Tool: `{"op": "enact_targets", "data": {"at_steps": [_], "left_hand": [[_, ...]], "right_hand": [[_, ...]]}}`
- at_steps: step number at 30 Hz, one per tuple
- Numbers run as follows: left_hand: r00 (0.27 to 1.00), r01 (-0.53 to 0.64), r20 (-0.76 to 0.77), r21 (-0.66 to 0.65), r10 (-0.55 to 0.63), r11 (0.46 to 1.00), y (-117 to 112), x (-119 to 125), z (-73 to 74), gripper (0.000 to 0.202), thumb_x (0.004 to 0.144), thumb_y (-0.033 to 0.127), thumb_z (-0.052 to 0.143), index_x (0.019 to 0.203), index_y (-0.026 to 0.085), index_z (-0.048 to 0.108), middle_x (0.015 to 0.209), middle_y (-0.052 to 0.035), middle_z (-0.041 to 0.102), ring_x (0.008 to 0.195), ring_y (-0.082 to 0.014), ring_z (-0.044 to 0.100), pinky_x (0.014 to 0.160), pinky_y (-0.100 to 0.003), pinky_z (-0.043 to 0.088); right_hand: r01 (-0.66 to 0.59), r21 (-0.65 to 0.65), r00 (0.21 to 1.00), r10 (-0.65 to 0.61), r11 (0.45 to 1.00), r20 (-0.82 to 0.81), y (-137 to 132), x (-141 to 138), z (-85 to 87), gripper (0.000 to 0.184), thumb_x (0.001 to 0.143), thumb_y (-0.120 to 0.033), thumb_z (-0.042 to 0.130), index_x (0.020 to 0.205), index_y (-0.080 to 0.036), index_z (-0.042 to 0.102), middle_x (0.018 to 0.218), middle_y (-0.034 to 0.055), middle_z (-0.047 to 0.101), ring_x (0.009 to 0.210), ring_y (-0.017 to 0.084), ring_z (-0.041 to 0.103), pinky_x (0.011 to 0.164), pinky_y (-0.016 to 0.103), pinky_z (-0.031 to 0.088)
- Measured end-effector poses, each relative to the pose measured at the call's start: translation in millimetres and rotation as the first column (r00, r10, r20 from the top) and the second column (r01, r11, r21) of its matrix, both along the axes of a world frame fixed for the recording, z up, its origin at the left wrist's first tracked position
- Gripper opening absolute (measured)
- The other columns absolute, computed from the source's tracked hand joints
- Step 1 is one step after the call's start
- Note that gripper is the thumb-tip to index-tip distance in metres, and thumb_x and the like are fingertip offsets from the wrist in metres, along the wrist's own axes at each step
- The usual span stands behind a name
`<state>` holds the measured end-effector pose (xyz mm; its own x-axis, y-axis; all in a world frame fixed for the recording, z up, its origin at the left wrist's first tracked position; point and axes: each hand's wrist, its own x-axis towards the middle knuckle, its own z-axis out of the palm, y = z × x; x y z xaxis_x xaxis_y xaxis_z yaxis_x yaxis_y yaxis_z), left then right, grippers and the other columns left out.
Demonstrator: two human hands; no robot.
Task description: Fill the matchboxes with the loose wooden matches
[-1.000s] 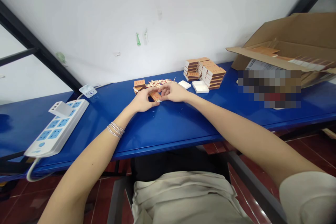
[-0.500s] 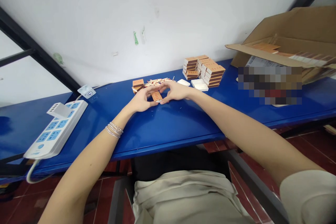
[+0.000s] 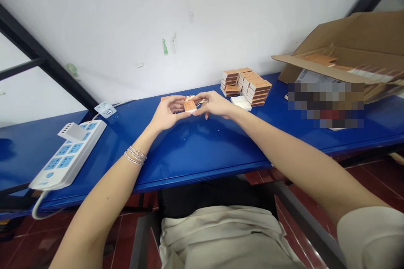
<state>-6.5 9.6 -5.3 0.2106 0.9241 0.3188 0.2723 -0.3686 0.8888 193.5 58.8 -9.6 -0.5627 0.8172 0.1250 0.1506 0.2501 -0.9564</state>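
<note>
Above the blue tabletop (image 3: 202, 151) my left hand (image 3: 166, 113) and my right hand (image 3: 214, 104) meet around one small orange matchbox (image 3: 190, 105). The left fingers pinch its left end and the right fingers grip its right end, so it hangs between them clear of the table. A few loose matchsticks peek out just behind the box, mostly hidden by my hands. Silver bracelets (image 3: 135, 155) circle my left wrist.
Stacks of orange matchboxes (image 3: 249, 85) stand at the back right, with a white inner tray (image 3: 241, 102) lying in front of them. An open cardboard carton (image 3: 344, 56) fills the far right. A white and blue power strip (image 3: 67, 153) lies at the left.
Both hands have lifted the matchbox off the table and carried it slightly farther away; before, it rested low on the surface between them.
</note>
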Motion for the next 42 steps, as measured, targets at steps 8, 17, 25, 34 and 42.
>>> {"op": "enact_targets", "data": {"at_steps": [8,17,25,34,42], "left_hand": [[0.999,-0.048,0.017,-0.075,0.049,0.996,1,2,-0.9,0.053,0.060,0.026,0.084,0.108,0.011,0.066,0.110,-0.0151,0.070,0.093,-0.0251,0.069,0.088,-0.046,0.053],[0.996,-0.004,-0.089,0.136,0.016,0.991,1,-2,-4.3,0.049,0.066,0.034,0.081,0.111,0.020,0.068,0.115,-0.0105,0.067,0.098,-0.0210,0.065,0.088,-0.039,0.052],[0.914,-0.113,-0.303,0.449,0.269,0.887,-5,2,1.6,0.023,0.078,0.034,0.070,0.098,0.024,0.074,0.088,-0.0034,0.070,0.077,-0.0158,0.062,0.072,-0.031,0.049],[0.893,-0.124,-0.352,0.405,0.280,0.906,-4,0,-0.4,0.022,0.072,0.034,0.073,0.092,0.024,0.076,0.078,-0.0027,0.068,0.071,-0.0168,0.058,0.067,-0.032,0.046],[0.848,-0.223,-0.378,0.380,0.371,0.898,-4,5,-1.9,0.020,0.072,0.032,0.070,0.087,0.019,0.072,0.076,-0.0025,0.067,0.067,-0.0158,0.058,0.067,-0.032,0.046]], "right_hand": [[-0.084,-0.093,0.995,0.078,0.992,-0.068,-6,0,2.5,0.038,0.072,-0.026,0.077,0.108,-0.015,0.071,0.112,0.0120,0.069,0.075,0.014,0.065,0.048,0.019,0.054],[-0.062,-0.111,0.991,0.048,0.992,-0.125,-2,-3,-1.8,0.045,0.079,-0.045,0.071,0.111,-0.014,0.067,0.108,0.0134,0.069,0.074,0.014,0.065,0.049,0.021,0.057],[-0.114,-0.111,0.981,0.094,0.987,-0.169,-4,-4,-1.5,0.043,0.078,-0.048,0.071,0.107,-0.017,0.067,0.104,0.0106,0.071,0.082,0.016,0.068,0.059,0.024,0.061],[-0.060,-0.009,0.986,0.058,0.998,-0.156,-6,-5,0.8,0.038,0.079,-0.050,0.069,0.098,-0.017,0.071,0.100,0.0088,0.071,0.085,0.015,0.066,0.063,0.022,0.058],[0.029,0.123,0.995,-0.018,0.992,-0.095,-14,-9,5.9,0.037,0.071,-0.037,0.078,0.099,-0.015,0.069,0.097,0.0087,0.072,0.075,0.013,0.065,0.058,0.022,0.056]]}}
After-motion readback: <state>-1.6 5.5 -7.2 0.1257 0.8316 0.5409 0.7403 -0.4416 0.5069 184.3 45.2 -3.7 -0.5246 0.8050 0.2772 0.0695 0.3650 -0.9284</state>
